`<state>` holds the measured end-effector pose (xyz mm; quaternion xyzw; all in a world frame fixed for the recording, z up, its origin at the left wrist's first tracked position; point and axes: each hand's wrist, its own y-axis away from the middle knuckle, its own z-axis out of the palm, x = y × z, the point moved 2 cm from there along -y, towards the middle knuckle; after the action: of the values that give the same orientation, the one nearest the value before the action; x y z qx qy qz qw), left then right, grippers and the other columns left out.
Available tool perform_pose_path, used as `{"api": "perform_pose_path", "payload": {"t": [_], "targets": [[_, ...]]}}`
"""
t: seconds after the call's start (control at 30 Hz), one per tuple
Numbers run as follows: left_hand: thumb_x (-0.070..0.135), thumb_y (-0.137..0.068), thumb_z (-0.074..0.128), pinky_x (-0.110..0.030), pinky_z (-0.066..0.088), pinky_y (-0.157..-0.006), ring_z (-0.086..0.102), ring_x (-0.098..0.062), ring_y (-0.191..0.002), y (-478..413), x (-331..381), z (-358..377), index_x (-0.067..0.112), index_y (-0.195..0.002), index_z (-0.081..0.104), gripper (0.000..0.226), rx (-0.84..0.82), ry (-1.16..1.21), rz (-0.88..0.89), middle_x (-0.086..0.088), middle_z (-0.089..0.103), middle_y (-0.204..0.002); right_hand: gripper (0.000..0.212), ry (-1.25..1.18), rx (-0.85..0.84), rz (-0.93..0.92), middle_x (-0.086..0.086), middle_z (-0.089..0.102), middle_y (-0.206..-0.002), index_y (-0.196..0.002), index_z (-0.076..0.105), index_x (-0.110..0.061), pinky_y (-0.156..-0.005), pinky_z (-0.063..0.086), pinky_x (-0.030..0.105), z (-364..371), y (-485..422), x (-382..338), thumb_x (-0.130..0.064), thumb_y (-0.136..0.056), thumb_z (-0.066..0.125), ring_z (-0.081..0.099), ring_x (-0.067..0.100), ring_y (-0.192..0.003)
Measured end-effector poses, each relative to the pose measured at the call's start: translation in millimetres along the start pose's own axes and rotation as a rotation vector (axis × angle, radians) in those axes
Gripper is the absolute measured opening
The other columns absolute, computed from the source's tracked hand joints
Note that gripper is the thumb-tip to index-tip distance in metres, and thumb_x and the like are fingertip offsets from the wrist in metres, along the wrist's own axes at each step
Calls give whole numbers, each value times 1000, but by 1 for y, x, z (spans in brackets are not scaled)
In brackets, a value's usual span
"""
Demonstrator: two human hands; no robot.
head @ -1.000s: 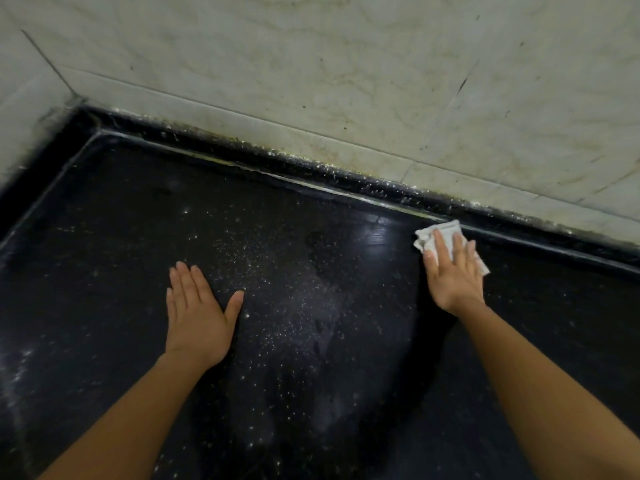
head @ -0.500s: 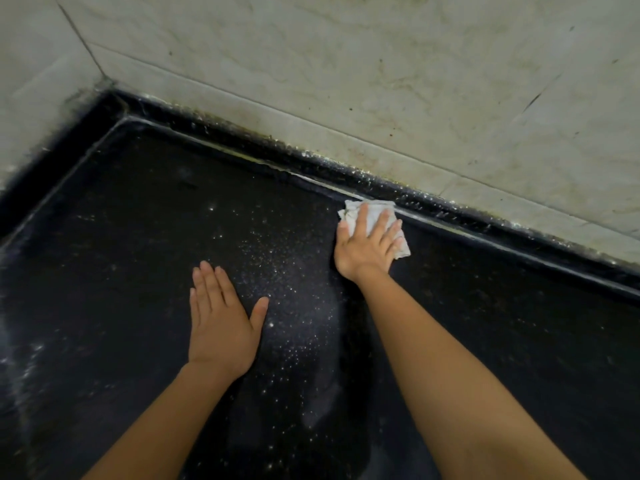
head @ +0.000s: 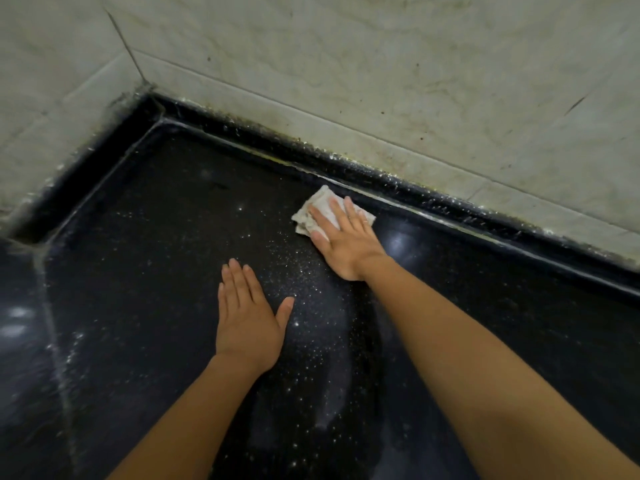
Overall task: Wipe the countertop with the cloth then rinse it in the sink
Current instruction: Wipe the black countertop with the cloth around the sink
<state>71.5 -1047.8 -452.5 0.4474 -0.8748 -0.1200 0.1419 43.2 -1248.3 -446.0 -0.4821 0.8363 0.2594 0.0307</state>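
A black speckled countertop [head: 145,258] fills most of the view. A small white cloth [head: 320,206], folded and stained, lies on it near the back raised edge. My right hand [head: 346,240] presses flat on the cloth, fingers pointing up-left, covering its near half. My left hand [head: 247,320] rests flat on the counter with fingers apart, palm down, holding nothing, a little nearer me and left of the cloth. White specks and a wet smear cover the counter between the two hands. No sink is in view.
A raised black rim [head: 433,199] runs along the back and left of the counter. Pale marble-like wall tiles [head: 381,81] rise behind it and meet in a corner [head: 145,88] at the upper left. Grime lines the joint.
My right hand has slid the cloth leftward along the back rim. My left hand has stayed flat on the counter. The camera has shifted, bringing the wall corner further into view.
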Motion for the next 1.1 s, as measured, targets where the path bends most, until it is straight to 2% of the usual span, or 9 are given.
{"api": "perform_pose_path", "payload": {"t": [0.3, 0.5, 0.73, 0.87, 0.93, 1.07, 1.1], "targets": [[60, -92, 7, -38, -16, -113, -26, -31, -140, 3, -1, -4, -3, -135, -28, 84, -42, 18, 23, -24, -29, -150, 54, -73, 95, 322, -5, -19, -160, -152, -2, -44, -116, -12, 39, -3, 60, 93, -55, -101, 14, -24, 19, -145], [59, -93, 9, -38, -16, -113, -28, -32, -140, 2, 1, -4, -5, -140, -24, 86, -87, 30, 24, -25, -31, -148, 56, -112, 79, 366, -2, -25, -159, -152, -7, -41, -115, -17, 40, 9, 74, 85, -53, -101, 12, -31, 21, -143], [59, -94, 10, -39, -16, -114, -28, -32, -140, 1, -1, -3, -5, -141, -23, 86, -104, 43, 27, -25, -31, -148, 55, -17, -11, 124, -4, -28, -158, -150, -9, -45, -112, -23, 33, 39, 130, 61, -54, -100, 10, -40, 14, -137], [60, -93, 10, -39, -15, -114, -27, -32, -140, 2, -1, -2, -5, -142, -22, 87, -93, 45, 33, -24, -30, -149, 50, 115, -78, -58, -6, -31, -155, -142, -18, -50, -116, -20, 38, 63, 171, 39, -55, -98, 5, -40, 17, -137], [60, -93, 10, -39, -14, -115, -26, -32, -140, 2, -1, -2, -5, -142, -22, 87, -85, 37, 28, -25, -29, -150, 50, 150, -110, -211, -6, -27, -156, -143, -17, -52, -116, -18, 39, 79, 195, 31, -56, -100, 8, -35, 20, -141], [60, -93, 10, -39, -14, -115, -26, -32, -140, 2, -1, -1, -5, -142, -22, 87, -76, 43, 27, -25, -29, -150, 51, 329, -119, -486, -1, -3, -162, -151, 5, -47, -116, -5, 41, 80, 202, 48, -55, -103, 19, -9, 29, -148], [59, -93, 10, -39, -14, -115, -27, -32, -140, 2, -1, 0, -5, -142, -21, 87, -72, 50, 27, -25, -29, -150, 50, 357, -113, -513, -2, -3, -162, -151, 8, -47, -117, -6, 42, 73, 193, 53, -55, -103, 20, -9, 28, -148]]}}
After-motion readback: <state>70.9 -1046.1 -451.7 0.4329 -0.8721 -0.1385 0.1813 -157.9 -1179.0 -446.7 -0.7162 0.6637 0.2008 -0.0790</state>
